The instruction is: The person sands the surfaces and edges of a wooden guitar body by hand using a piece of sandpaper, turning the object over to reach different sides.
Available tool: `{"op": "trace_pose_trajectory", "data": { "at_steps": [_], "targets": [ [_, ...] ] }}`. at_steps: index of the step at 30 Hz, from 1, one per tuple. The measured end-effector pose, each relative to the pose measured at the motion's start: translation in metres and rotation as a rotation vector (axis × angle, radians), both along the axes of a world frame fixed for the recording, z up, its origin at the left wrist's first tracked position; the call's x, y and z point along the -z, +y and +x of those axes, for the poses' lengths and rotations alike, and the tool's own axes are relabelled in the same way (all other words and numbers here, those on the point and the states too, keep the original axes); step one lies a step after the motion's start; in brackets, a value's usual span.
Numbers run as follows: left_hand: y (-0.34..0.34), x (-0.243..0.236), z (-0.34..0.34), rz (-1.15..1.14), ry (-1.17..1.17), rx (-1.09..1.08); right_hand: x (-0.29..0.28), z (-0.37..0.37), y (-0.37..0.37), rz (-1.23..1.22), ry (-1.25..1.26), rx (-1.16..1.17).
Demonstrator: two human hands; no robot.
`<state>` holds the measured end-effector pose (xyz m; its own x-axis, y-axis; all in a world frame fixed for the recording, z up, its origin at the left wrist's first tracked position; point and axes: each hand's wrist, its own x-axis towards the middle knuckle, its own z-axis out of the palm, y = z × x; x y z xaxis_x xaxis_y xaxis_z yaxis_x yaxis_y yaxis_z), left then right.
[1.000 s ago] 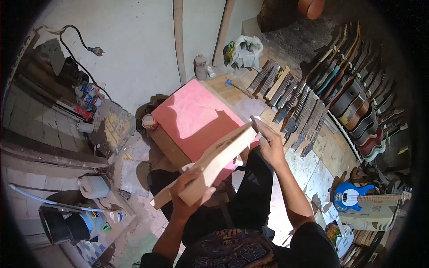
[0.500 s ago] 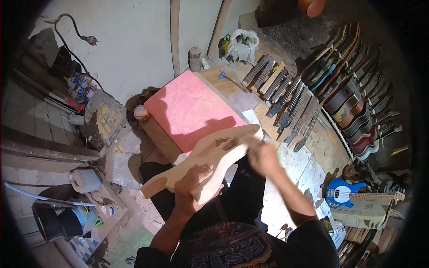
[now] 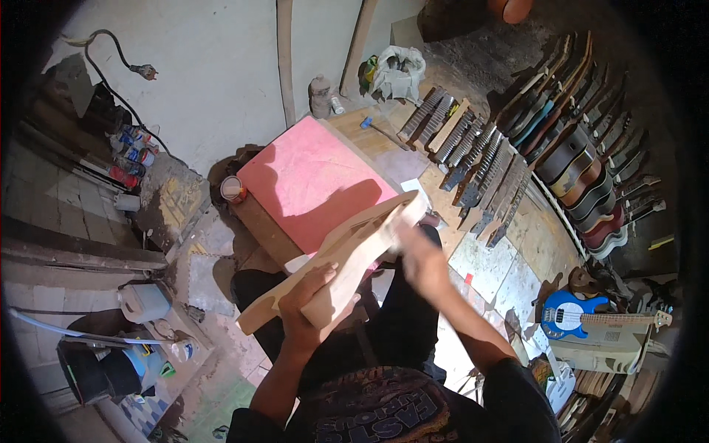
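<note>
A bare, pale wooden guitar body [image 3: 356,267] lies tilted across my lap, its edge turned up toward me and part of a routed cavity showing on its far face. My left hand [image 3: 310,299] is wrapped round its near end, with the thumb on top and fingers beneath. At the far right end, my right hand [image 3: 422,262] presses against the edge with bent fingers. Motion smears that hand; a pale patch at its fingertips is too blurred to name.
Before my knees lies a pink board [image 3: 317,181], with an open tin [image 3: 233,189] at its left. Several fretted necks [image 3: 480,162] lie to the right, beside a row of guitars [image 3: 580,173]. A blue bass [image 3: 572,316] rests at right.
The guitar body has rolled, so more of its edge and less of its cavity face shows. My right hand has moved left and toward me along its edge. My left hand keeps its grip.
</note>
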<state>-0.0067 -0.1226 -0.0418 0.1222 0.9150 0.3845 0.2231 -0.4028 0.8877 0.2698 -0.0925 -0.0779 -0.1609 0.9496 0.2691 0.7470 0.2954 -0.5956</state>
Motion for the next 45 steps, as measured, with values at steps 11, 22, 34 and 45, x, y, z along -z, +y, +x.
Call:
{"op": "trace_pose_trajectory", "data": {
  "at_steps": [11, 22, 34, 45],
  "targets": [
    [0.008, -0.005, -0.003, -0.02, -0.014, -0.074, 0.004, 0.0, 0.028, -0.141, 0.0, 0.147],
    [0.009, -0.001, 0.001, -0.074, -0.08, -0.102, 0.008, 0.046, 0.066, -0.216, 0.137, 0.268],
    [0.01, 0.001, 0.0, -0.053, -0.088, -0.152, -0.066, -0.007, 0.027, 0.018, -0.242, 0.094],
    [0.012, 0.002, -0.015, -0.037, -0.104, -0.174, -0.048, -0.049, 0.007, 0.059, -0.063, -0.132]
  ]
}}
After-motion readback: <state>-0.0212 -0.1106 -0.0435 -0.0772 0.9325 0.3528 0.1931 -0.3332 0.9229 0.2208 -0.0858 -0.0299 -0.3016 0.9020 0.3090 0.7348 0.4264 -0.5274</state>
